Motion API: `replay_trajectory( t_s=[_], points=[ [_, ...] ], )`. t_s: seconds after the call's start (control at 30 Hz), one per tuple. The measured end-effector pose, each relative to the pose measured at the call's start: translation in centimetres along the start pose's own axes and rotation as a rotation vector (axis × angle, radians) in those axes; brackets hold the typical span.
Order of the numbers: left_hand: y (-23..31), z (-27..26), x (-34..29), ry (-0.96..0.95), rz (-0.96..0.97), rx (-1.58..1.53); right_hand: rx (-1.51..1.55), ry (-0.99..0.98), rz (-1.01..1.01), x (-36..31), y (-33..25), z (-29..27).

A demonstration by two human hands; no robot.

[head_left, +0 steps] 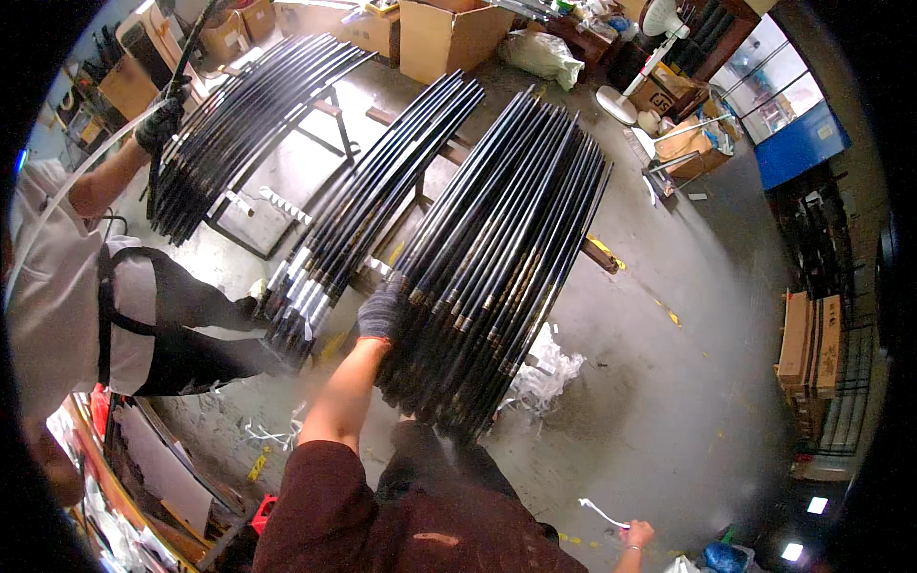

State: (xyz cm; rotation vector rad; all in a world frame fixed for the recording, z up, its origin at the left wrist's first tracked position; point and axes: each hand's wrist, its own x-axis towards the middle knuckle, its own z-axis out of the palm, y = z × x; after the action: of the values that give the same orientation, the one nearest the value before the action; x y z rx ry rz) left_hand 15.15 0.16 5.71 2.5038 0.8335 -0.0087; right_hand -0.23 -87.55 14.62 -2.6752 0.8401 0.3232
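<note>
A large bundle of long black rods lies slanted across a low stand in front of me. My left hand, in a dark grey knit glove, is at the left side of this bundle near its close end, its fingers curled against an outer rod. Off to the lower right, my bare right hand is closed on the end of a narrow white strip, held out over the floor. A narrower group of black rods, with pale wrapping near its close ends, lies left of the large bundle.
A co-worker with gloved hands stands at the left by a third set of rods. Crumpled white wrapping is on the floor. Farther off are a cardboard box, a white fan and a blue panel.
</note>
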Motion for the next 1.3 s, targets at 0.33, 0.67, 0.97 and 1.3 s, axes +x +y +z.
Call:
replay_trajectory(
  t_s=[0.33,0.67,0.97,1.3],
  points=[
    [1.5,2.4,0.5,0.152,0.149,0.211,-0.134,0.25,-0.211,-5.2,-11.3,1.2],
    [-4.5,-0.5,-5.6,0.296,0.099,-0.181,0.41,-0.203,0.248,-3.4,-16.9,1.3],
    [-18.9,-1.4,-12.4,0.387,-0.587,0.26,0.465,-0.219,0.078,-2.4,-20.5,3.1],
    [-24.9,4.2,-15.3,0.587,-1.053,-1.504,0.383,-0.278,0.101,-3.8,-24.5,2.3]
  ],
)
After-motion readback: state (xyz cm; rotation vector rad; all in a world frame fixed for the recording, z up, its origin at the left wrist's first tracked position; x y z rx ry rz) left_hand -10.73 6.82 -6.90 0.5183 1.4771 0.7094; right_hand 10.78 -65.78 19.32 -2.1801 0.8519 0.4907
